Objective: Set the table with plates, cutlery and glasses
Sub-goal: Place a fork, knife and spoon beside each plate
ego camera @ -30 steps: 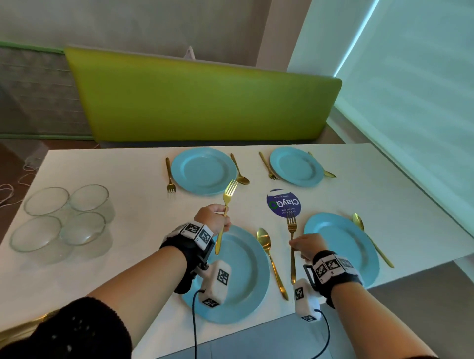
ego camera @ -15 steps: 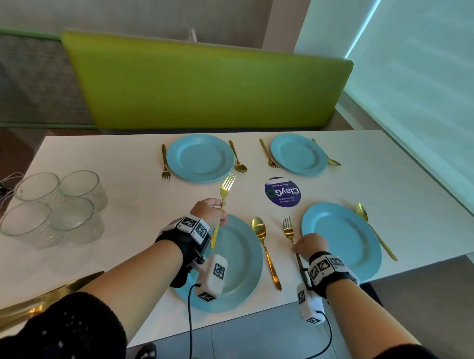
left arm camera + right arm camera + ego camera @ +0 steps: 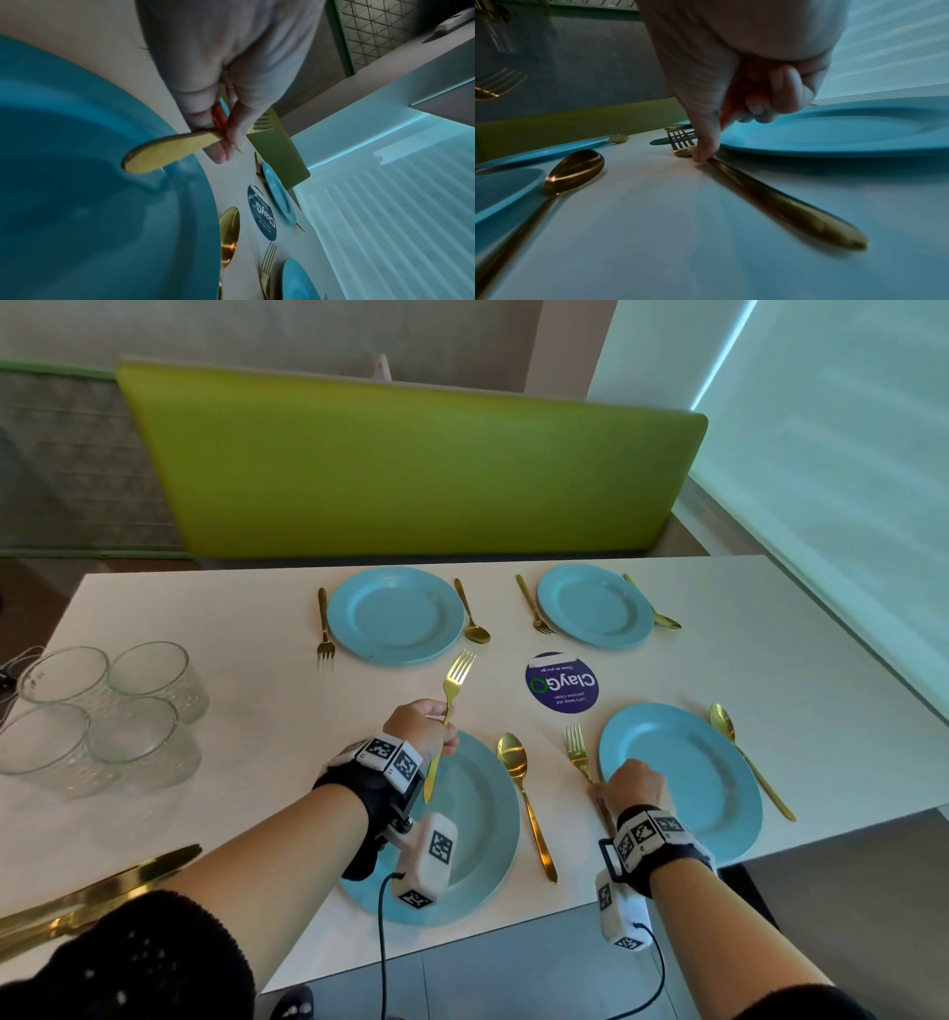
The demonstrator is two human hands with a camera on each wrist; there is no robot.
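forks first: we see our left hand [image 3: 422, 729] raised over the near-left plate [image 3: 477, 819], its fingers [image 3: 232, 130] pinching a gold fork [image 3: 448, 711] at mid-handle, tines pointing toward the far edge of the surface [image 3: 246, 711], handle end hanging over the plate's well. in the left wrist view the flat handle end [image 3: 164, 152] shows clear of the plate below it.

our right hand [image 3: 632, 788] is low at the near edge, between the two near plates. its fingers [image 3: 706, 142] are curled, and one fingertip with the thumb touches the neck of a second gold fork [image 3: 583, 757] that lies flat on the surface just left of the near-right plate [image 3: 683, 778], tines away from us. whether this is a pinch or only a press we cannot tell; the handle lies flat on the surface in the right wrist view.

a gold spoon [image 3: 524, 803] lies just right of the near-left plate, bowl away from us. another spoon [image 3: 747, 762] lies along the right side of the near-right plate.

far edge: two more blue plates [image 3: 395, 614] [image 3: 595, 606], each with a fork on its left and a spoon on its right, handles toward the far edge.

a round purple sticker [image 3: 562, 683] sits mid-surface between the four plates.

four clear glasses [image 3: 108, 716] stand grouped together at the left edge, well apart from the place settings. gold knives [image 3: 97, 891] lie at the near-left corner, partly hidden by our dark sleeve [image 3: 128, 963].
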